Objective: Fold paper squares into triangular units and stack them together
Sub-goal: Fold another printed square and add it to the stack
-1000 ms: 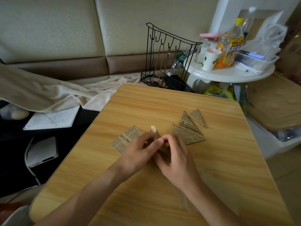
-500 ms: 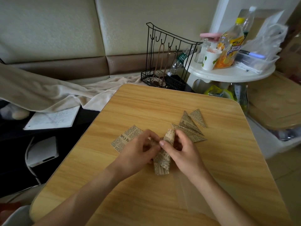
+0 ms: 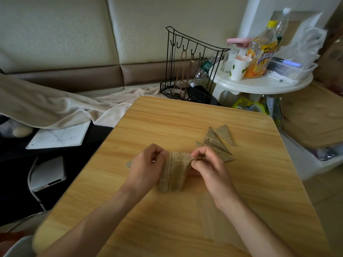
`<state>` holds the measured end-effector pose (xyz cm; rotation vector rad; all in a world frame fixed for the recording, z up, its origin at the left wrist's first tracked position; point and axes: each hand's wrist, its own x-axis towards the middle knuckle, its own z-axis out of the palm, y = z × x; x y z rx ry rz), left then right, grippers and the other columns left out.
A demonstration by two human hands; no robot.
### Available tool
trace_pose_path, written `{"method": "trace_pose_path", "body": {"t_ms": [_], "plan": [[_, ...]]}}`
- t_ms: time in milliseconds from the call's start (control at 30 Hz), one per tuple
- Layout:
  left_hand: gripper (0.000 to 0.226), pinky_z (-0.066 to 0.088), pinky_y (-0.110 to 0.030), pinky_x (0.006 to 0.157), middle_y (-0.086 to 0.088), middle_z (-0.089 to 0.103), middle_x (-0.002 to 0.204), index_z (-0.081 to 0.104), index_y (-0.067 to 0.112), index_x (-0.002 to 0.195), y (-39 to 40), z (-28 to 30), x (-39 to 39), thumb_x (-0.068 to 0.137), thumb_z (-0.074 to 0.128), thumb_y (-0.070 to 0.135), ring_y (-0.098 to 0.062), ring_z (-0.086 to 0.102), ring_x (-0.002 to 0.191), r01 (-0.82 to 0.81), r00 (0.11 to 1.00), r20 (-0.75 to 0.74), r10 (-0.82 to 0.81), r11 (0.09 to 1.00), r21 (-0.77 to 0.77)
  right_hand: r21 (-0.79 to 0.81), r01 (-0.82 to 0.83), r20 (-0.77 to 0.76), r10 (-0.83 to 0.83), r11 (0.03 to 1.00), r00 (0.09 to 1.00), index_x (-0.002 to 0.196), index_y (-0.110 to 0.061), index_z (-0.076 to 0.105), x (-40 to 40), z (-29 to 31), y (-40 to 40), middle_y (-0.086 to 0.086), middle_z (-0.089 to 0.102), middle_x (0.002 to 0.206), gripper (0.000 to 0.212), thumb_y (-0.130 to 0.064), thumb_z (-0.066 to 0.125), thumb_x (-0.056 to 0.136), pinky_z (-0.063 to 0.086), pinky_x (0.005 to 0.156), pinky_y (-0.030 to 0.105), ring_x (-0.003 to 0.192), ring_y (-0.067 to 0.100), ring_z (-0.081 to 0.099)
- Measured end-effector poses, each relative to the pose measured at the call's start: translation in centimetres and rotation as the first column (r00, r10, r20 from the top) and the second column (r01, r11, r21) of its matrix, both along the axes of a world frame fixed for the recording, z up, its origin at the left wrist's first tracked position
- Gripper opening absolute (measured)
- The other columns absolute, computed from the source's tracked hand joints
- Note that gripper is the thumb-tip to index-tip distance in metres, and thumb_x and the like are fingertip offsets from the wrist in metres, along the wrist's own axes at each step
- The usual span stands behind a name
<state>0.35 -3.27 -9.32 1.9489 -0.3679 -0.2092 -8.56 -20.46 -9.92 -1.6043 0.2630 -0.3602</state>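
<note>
Landmark: wooden table; all positions given rel. to it.
Progress, done: approx. three folded triangles lie overlapped on the table's far-right area. Exact count uncertain, since edges overlap.
Progress, in hand: one paper square at table centre, raised off the surface and curved over on itself. No crease visible yet; judged an early fold.
Progress, left: flat paper pieces at centre-left, mostly hidden under the left hand; qty cannot be told. Judged still to fold. Finished units sit in a loose pile, not nested, so stacking also judged pending.
Overall est.: roughly mid-task, w/ more folding plus final stacking remaining.
Left hand: fingers curled, pinching the paper's upper left edge, just above table centre.
Right hand: fingers curled, pinching the upper right corner, next to the triangle pile.
Paper, look: tan sheet w/ newspaper-style print, columns of small black text and one larger heading. Thin, bends freely; lower edge hangs toward the table's near side.
Triangles, look: same printed tan paper, sharp points, flat on the table.
Clear sleeve: transparent, near-right part of the table, under the right forearm; contents not discernible.
</note>
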Motion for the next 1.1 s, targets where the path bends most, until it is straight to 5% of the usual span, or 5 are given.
{"method": "trace_pose_path", "body": {"t_ms": [233, 367, 667, 1033, 1100], "plan": [[0.014, 0.054, -0.034, 0.063, 0.01, 0.073, 0.086, 0.065, 0.026, 0.091, 0.1, 0.0, -0.1, 0.103, 0.057, 0.028, -0.01, 0.067, 0.077, -0.078, 0.995, 0.072, 0.073, 0.994, 0.072, -0.016, 0.055, -0.068, -0.056, 0.998, 0.996, 0.098, -0.016, 0.062, 0.0, 0.0, -0.1, 0.004, 0.067, 0.092, 0.04, -0.055, 0.059, 0.089, 0.052, 0.085, 0.036, 0.092, 0.019, 0.065], [0.004, 0.054, -0.029, 0.058, 0.01, 0.073, 0.092, 0.063, 0.029, 0.099, -0.1, -0.2, -0.1, 0.099, 0.064, 0.033, -0.009, 0.07, 0.079, -0.047, 0.995, -0.087, 0.044, 0.999, -0.025, -0.128, 0.122, -0.17, -0.143, 0.984, 0.975, 0.116, -0.032, 0.059, 0.1, -1.1, -0.2, -0.01, 0.064, 0.112, 0.031, -0.022, 0.077, 0.092, 0.047, 0.071, 0.009, 0.089, -0.006, 0.062], [0.008, 0.056, -0.035, 0.065, -0.002, 0.074, 0.086, 0.069, 0.013, 0.099, -0.2, -0.4, 0.1, 0.093, 0.073, 0.013, -0.015, 0.07, 0.072, -0.1, 0.935, -0.355, 0.016, 0.97, -0.22, -0.062, 0.103, -0.098, -0.109, 0.993, 0.989, 0.119, -0.023, 0.062, 0.2, -1.1, 0.3, 0.005, 0.075, 0.107, 0.037, -0.009, 0.078, 0.089, 0.057, 0.093, 0.05, 0.1, 0.026, 0.071], [0.005, 0.06, -0.036, 0.073, -0.003, 0.078, 0.091, 0.073, 0.018, 0.098, -0.3, -0.3, -0.3, 0.096, 0.07, 0.016, -0.022, 0.076, 0.086, -0.054, 0.945, -0.326, -0.021, 0.974, -0.22, -0.234, 0.117, -0.065, -0.135, 0.965, 0.989, 0.135, -0.017, 0.031, 0.2, -1.4, 0.2, -0.006, 0.064, 0.095, 0.057, -0.021, 0.073, 0.096, 0.052, 0.092, 0.035, 0.094, 0.014, 0.063], [0.006, 0.06, -0.033, 0.07, -0.002, 0.078, 0.089, 0.074, 0.02, 0.096, -0.3, -0.3, -0.4, 0.096, 0.07, 0.017, -0.019, 0.076, 0.083, -0.043, 0.958, -0.287, -0.013, 0.981, -0.189, -0.35, 0.114, -0.004, -0.123, 0.93, 0.992, 0.124, -0.02, 0.07, 0.0, -1.3, 0.5, -0.017, 0.069, 0.104, 0.025, -0.017, 0.068, 0.099, 0.054, 0.09, 0.025, 0.098, -0.001, 0.064]]}}
